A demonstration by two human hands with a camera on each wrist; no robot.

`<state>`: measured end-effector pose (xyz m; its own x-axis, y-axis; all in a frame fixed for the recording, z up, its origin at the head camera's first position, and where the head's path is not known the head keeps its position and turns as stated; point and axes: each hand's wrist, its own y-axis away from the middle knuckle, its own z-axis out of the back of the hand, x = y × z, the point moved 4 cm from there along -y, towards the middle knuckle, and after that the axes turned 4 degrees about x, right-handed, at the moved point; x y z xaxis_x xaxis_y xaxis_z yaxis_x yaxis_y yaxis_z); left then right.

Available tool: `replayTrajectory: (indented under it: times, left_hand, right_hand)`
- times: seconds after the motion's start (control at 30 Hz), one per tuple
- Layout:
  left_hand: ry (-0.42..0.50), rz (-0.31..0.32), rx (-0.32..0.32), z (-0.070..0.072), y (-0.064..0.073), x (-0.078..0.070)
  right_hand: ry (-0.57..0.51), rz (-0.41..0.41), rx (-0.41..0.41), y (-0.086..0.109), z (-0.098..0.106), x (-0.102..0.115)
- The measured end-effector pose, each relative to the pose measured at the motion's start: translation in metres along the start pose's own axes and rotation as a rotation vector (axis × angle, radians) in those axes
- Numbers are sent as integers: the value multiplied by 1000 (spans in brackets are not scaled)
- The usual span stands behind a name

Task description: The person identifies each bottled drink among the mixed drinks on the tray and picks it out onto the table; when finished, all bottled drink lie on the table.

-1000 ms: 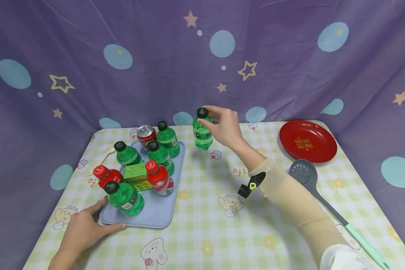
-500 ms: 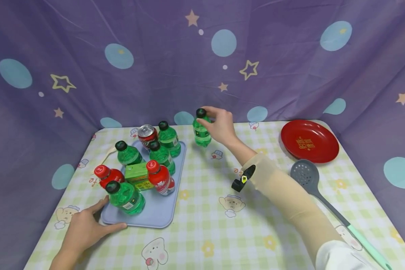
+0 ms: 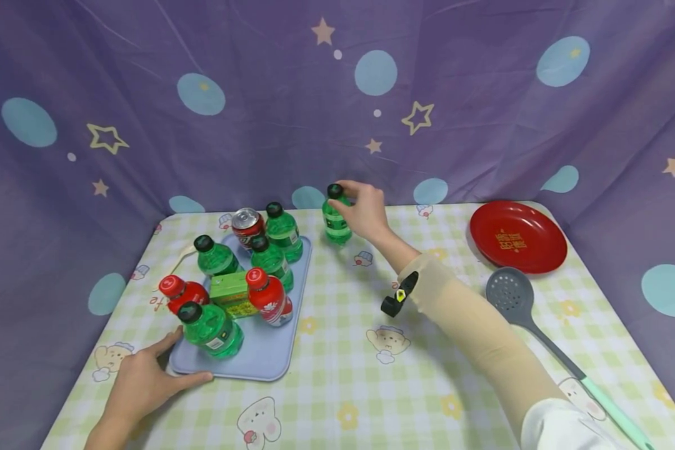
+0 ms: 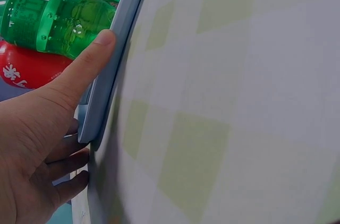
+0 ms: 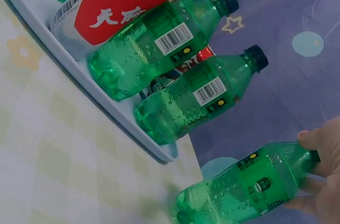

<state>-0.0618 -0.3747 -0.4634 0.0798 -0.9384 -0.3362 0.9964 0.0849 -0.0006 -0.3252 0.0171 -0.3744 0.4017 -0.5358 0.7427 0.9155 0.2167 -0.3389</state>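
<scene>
My right hand (image 3: 368, 212) pinches a small green plastic bottle (image 3: 337, 222) near its black cap. The bottle is upright, right of the tray's far end; whether its base touches the cloth I cannot tell. My left hand (image 3: 146, 381) rests at the near left corner of the pale blue tray (image 3: 264, 359), thumb on the front rim and fingers along the left side. On the tray stand several green bottles, the nearest green bottle (image 3: 214, 334) beside that hand. Among them are a red bottle (image 3: 267, 297), another red bottle (image 3: 182, 294), a green drink carton (image 3: 230, 294) and a can (image 3: 247, 225).
A red plate (image 3: 540, 240) lies at the far right. Below it is a grey skimmer (image 3: 509, 297) with a mint handle. A pale spoon-like utensil (image 3: 182, 252) shows left of the tray, partly hidden. A purple curtain (image 3: 371, 156) hangs behind the checked tablecloth (image 3: 337, 350).
My right hand has shifted slightly left, and its forearm has swung left, with the bottle still held. The bottle's cap sits a little lower than before. My left hand and the tray look unmoved.
</scene>
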Motion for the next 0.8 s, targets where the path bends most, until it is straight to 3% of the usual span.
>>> replayTrajectory:
  times: [0.4, 0.7, 0.8]
  left_hand:
    - [12, -31, -35, 0, 2, -2]
    - [10, 1, 21, 1, 2, -2]
    - [11, -3, 13, 2, 1, -3]
  right_hand:
    - [16, -13, 15, 1, 0, -5]
    - [40, -14, 30, 2, -2, -10]
    - [44, -8, 27, 1, -2, -10]
